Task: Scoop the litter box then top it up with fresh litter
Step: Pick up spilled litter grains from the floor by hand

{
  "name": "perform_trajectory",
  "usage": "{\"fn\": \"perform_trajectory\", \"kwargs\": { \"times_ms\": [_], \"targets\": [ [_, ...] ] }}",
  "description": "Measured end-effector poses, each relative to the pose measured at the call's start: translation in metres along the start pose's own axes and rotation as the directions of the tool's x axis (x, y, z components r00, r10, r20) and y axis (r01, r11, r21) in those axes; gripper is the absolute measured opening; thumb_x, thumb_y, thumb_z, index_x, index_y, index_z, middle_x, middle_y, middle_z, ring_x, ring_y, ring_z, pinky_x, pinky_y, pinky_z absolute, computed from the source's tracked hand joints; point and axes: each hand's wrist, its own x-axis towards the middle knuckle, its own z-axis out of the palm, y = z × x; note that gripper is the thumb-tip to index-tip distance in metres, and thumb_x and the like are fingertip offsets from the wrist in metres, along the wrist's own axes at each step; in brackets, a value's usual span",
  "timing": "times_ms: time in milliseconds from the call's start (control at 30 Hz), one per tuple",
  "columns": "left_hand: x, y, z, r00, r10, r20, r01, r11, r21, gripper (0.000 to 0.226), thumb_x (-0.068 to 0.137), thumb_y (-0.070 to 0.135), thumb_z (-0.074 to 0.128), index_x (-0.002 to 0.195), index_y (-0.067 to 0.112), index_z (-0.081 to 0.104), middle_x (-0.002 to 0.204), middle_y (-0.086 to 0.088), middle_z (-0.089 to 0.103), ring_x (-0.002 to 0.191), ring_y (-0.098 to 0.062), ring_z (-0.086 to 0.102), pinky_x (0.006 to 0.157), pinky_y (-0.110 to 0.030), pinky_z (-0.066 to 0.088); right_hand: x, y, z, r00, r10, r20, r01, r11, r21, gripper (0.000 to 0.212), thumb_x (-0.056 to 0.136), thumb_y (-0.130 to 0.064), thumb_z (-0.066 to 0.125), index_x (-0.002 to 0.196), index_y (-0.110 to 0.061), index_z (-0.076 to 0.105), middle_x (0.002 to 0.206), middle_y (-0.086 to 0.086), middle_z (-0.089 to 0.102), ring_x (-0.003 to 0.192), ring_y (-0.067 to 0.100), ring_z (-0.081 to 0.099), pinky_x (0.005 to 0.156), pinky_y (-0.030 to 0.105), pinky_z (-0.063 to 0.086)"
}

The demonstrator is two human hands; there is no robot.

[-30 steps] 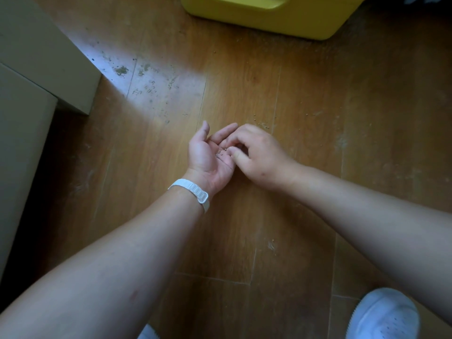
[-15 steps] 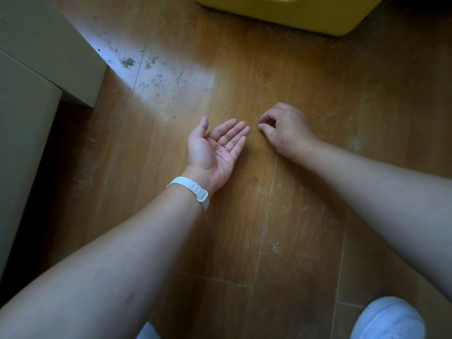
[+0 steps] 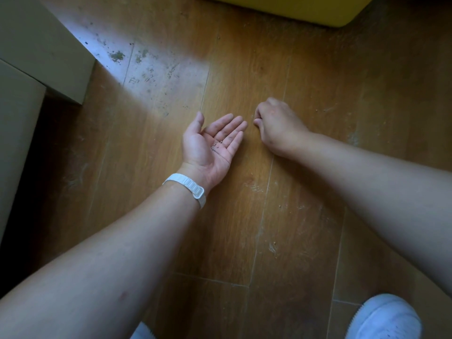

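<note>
A beige flat-sided box walls my 9 to 10 o'clock; a white shoe sits at 5, with wooden plank floor open between. The yellow plastic tub lies at 12 to 1, its near edge crosswise. My left hand lies palm up, fingers straight, carrying small grey litter grains. My right hand, just beside it, curls knuckles-up; whether it pinches anything I cannot tell.
</note>
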Motion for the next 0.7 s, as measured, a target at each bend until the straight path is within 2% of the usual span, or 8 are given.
{"fn": "perform_trajectory", "kwargs": {
  "times_ms": [133,233,367,433,500,567,633,700],
  "targets": [
    [-0.001,0.0,-0.002,1.0,0.002,-0.007,-0.002,1.0,0.008,0.062,0.1,0.048,0.039,0.115,-0.008,0.062,0.112,-0.025,0.069,0.109,-0.035,0.067,0.099,-0.038,0.051,-0.005,-0.009,-0.007,0.999,0.003,-0.033,-0.001,0.997,0.079,0.014,0.098,-0.02,0.05,0.101,-0.01,0.059,0.11,0.009,0.054,0.107,0.026,0.05,0.087,0.032,0.038],
    [-0.001,-0.001,-0.003,1.0,0.006,-0.011,-0.006,1.0,-0.012,0.062,0.1,0.047,0.04,0.113,-0.009,0.062,0.11,-0.025,0.069,0.107,-0.035,0.067,0.099,-0.039,0.051,-0.019,-0.033,-0.015,0.993,-0.065,-0.102,0.086,0.972,0.218,0.011,0.094,-0.018,0.053,0.096,-0.01,0.06,0.103,0.006,0.054,0.098,0.025,0.053,0.082,0.032,0.041],
    [-0.005,-0.003,0.002,0.997,-0.038,0.072,0.042,0.998,-0.049,0.071,0.101,0.049,0.034,0.088,-0.01,0.071,0.095,-0.026,0.07,0.096,-0.035,0.067,0.105,-0.044,0.044,-0.045,-0.068,-0.007,0.962,-0.26,-0.083,0.273,0.915,0.297,0.013,0.086,-0.02,0.053,0.09,-0.011,0.061,0.103,0.011,0.06,0.097,0.029,0.055,0.086,0.04,0.043],
    [-0.005,-0.004,0.003,0.997,-0.042,0.061,0.043,0.999,-0.018,0.07,0.101,0.052,0.033,0.101,-0.009,0.068,0.107,-0.027,0.069,0.098,-0.036,0.068,0.103,-0.047,0.045,-0.049,-0.074,0.0,0.954,-0.29,-0.079,0.301,0.912,0.278,0.009,0.086,-0.018,0.057,0.087,-0.009,0.06,0.102,0.011,0.059,0.096,0.027,0.053,0.085,0.038,0.041],
    [-0.003,-0.004,0.002,0.998,-0.039,0.053,0.041,0.999,-0.028,0.068,0.101,0.051,0.033,0.115,-0.008,0.063,0.114,-0.028,0.066,0.105,-0.038,0.066,0.104,-0.047,0.045,-0.048,-0.071,0.001,0.955,-0.265,-0.13,0.292,0.909,0.297,0.006,0.084,-0.013,0.061,0.086,-0.008,0.062,0.098,0.006,0.059,0.092,0.022,0.052,0.082,0.031,0.04],
    [-0.002,-0.002,0.0,0.999,-0.024,0.032,0.026,0.998,-0.064,0.064,0.101,0.048,0.035,0.112,-0.009,0.062,0.11,-0.028,0.066,0.105,-0.039,0.065,0.102,-0.047,0.047,-0.046,-0.062,-0.001,0.965,-0.197,-0.171,0.244,0.913,0.326,0.006,0.083,-0.013,0.061,0.087,-0.008,0.064,0.093,0.0,0.056,0.087,0.019,0.053,0.078,0.028,0.04],
    [-0.002,-0.001,-0.002,1.0,-0.001,0.002,0.001,0.999,-0.051,0.06,0.102,0.044,0.036,0.107,-0.009,0.063,0.104,-0.027,0.069,0.099,-0.037,0.068,0.096,-0.043,0.052,-0.042,-0.049,-0.005,0.974,-0.12,-0.193,0.18,0.926,0.333,0.008,0.085,-0.014,0.062,0.088,-0.008,0.065,0.091,0.003,0.056,0.084,0.021,0.055,0.076,0.031,0.044],
    [-0.005,0.0,-0.001,1.0,0.004,-0.008,-0.004,1.0,-0.011,0.059,0.102,0.044,0.035,0.108,-0.008,0.063,0.106,-0.026,0.07,0.102,-0.036,0.069,0.094,-0.039,0.054,-0.035,-0.031,-0.01,0.973,-0.061,-0.222,0.13,0.942,0.311,0.008,0.087,-0.014,0.062,0.089,-0.008,0.067,0.092,0.004,0.057,0.084,0.019,0.056,0.075,0.03,0.046]
  ]
}}
